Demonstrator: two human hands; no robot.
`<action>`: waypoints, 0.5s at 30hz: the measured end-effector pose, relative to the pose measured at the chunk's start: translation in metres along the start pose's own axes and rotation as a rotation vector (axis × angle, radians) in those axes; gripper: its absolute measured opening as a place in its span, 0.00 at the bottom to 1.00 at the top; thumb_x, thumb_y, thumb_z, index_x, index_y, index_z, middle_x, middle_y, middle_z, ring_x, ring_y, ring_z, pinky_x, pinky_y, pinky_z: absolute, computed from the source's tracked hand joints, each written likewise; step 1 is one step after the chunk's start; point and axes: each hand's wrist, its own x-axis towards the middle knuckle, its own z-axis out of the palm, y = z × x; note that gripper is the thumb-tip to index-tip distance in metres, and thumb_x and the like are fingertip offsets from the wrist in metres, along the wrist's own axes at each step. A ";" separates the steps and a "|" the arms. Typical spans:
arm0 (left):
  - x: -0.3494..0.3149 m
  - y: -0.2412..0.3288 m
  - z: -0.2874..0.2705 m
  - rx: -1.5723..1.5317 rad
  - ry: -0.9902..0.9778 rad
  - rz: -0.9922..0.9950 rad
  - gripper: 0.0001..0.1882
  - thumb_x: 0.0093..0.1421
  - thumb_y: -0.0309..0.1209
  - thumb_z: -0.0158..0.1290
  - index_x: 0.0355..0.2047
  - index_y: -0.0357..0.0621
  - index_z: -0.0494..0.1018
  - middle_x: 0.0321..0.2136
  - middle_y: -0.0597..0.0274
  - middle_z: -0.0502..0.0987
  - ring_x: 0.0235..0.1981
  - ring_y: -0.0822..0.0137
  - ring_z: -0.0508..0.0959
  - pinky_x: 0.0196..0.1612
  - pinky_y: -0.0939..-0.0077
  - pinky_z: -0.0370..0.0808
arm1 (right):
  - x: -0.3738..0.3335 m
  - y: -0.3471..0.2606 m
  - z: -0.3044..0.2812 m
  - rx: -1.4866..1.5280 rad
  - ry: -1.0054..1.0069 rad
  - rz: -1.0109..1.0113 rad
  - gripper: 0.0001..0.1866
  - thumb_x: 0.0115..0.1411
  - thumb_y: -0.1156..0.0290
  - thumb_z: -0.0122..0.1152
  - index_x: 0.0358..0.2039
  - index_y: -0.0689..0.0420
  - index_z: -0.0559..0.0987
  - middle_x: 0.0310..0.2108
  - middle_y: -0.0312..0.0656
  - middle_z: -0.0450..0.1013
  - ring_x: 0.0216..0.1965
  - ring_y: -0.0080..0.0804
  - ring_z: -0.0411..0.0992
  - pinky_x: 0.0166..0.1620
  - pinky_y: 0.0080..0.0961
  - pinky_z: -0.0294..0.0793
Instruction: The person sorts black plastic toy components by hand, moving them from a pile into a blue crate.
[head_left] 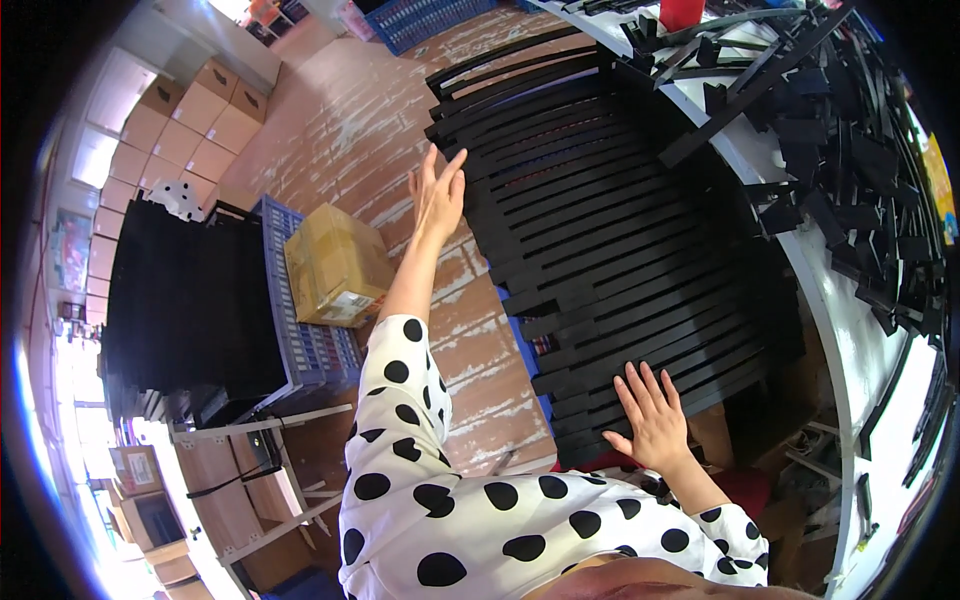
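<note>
Black strips laid side by side over blue crate, beside white worktop heaped with black pieces; right hand placed flat on nearer strips, fingers spread, nothing grasped; left hand held by left ends of farther strips, fingers extended, released, contact not clearly shown
</note>
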 end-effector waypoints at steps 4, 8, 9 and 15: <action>0.015 -0.012 0.006 0.024 -0.020 -0.143 0.17 0.70 0.43 0.42 0.56 0.71 0.74 0.69 0.51 0.52 0.68 0.50 0.57 0.70 0.44 0.43 | 0.000 0.001 0.000 0.005 -0.003 -0.004 0.44 0.61 0.34 0.45 0.69 0.50 0.58 0.70 0.44 0.51 0.72 0.40 0.48 0.72 0.44 0.41; 0.015 -0.020 0.014 0.071 -0.084 -0.071 0.17 0.70 0.44 0.42 0.54 0.69 0.76 0.68 0.53 0.55 0.69 0.51 0.56 0.70 0.47 0.41 | 0.001 0.000 0.001 -0.006 -0.002 -0.010 0.44 0.61 0.34 0.45 0.69 0.50 0.58 0.70 0.44 0.51 0.72 0.40 0.48 0.72 0.45 0.41; 0.015 -0.022 0.015 0.045 -0.084 -0.075 0.17 0.70 0.44 0.43 0.53 0.68 0.77 0.67 0.53 0.57 0.69 0.52 0.55 0.70 0.48 0.40 | 0.001 0.000 0.002 -0.013 0.002 -0.012 0.44 0.61 0.34 0.44 0.69 0.50 0.58 0.70 0.44 0.51 0.72 0.40 0.48 0.72 0.45 0.41; 0.021 -0.018 0.018 -0.042 -0.103 -0.116 0.18 0.70 0.46 0.41 0.52 0.65 0.78 0.66 0.51 0.60 0.69 0.52 0.55 0.70 0.49 0.41 | 0.000 0.001 0.001 -0.030 -0.014 -0.002 0.44 0.61 0.34 0.44 0.69 0.50 0.58 0.71 0.44 0.51 0.72 0.41 0.47 0.72 0.44 0.40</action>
